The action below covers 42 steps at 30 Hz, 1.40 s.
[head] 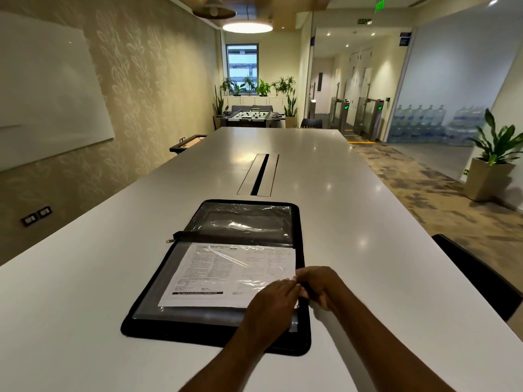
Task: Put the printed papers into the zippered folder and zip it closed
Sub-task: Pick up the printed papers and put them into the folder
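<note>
A black zippered folder (147,312) lies spread flat on the white table (70,321), with clear plastic sleeves on both halves. The printed papers (215,275) rest inside the near sleeve, text facing up. A zipper pull (170,241) sticks out at the left end of the spine. My left hand (271,306) lies on the near sleeve's right part, fingers pointing to the folder's right edge. My right hand (319,287) is at that edge, fingers pinched on the sleeve's rim next to the left fingertips. The far sleeve (243,222) holds nothing that I can see.
A cable slot (259,175) runs down the table's middle beyond the folder. A black chair back (478,278) stands at the table's right side. A potted plant (492,162) is on the carpet to the right. A whiteboard (48,94) hangs on the left wall.
</note>
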Each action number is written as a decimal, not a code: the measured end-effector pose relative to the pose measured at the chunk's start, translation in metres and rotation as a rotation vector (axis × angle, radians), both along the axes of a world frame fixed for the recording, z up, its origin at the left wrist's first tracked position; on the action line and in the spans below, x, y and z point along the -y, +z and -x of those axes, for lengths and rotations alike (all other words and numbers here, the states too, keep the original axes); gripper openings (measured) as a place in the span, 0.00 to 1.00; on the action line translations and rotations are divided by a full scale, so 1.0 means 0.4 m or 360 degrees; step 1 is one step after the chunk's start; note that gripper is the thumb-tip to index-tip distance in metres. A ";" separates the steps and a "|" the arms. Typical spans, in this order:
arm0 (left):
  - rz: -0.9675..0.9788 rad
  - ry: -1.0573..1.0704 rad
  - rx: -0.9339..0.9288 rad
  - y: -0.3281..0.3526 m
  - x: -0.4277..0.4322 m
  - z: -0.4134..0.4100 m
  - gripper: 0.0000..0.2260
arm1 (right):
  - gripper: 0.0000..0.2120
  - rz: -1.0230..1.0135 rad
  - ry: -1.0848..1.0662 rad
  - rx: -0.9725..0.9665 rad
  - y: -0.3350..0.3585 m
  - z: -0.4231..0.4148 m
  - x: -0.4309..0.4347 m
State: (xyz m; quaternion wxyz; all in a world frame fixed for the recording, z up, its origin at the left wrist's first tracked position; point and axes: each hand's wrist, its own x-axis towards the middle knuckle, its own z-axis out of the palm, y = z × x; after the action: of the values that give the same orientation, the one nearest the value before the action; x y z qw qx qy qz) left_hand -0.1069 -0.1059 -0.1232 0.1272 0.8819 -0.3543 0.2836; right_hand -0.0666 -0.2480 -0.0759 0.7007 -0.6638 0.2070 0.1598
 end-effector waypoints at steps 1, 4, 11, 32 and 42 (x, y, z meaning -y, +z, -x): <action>-0.0020 -0.0008 -0.0034 0.001 0.000 0.000 0.15 | 0.05 0.0021 -0.0010 0.0011 -0.001 0.000 -0.001; 0.0080 -0.0022 -0.0432 0.013 -0.022 0.000 0.26 | 0.07 0.0182 -0.0074 0.0039 -0.006 0.011 0.004; 0.0566 0.0930 -0.0604 0.048 -0.238 -0.073 0.20 | 0.07 0.0860 0.0110 0.0299 -0.001 0.110 -0.039; 0.0146 0.1662 -0.0999 0.121 -0.325 0.007 0.09 | 0.44 0.2011 0.0362 0.0549 -0.034 0.076 0.001; 0.0294 0.1514 -0.1069 0.083 -0.263 -0.002 0.07 | 0.55 0.2028 0.0308 0.0423 -0.127 0.158 -0.021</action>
State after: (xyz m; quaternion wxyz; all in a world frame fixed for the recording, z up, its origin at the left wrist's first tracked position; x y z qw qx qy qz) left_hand -0.1062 -0.0008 -0.0900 0.1675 0.9708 0.1661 0.0443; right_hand -0.1298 -0.2398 -0.1268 0.1725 -0.9785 0.1122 -0.0150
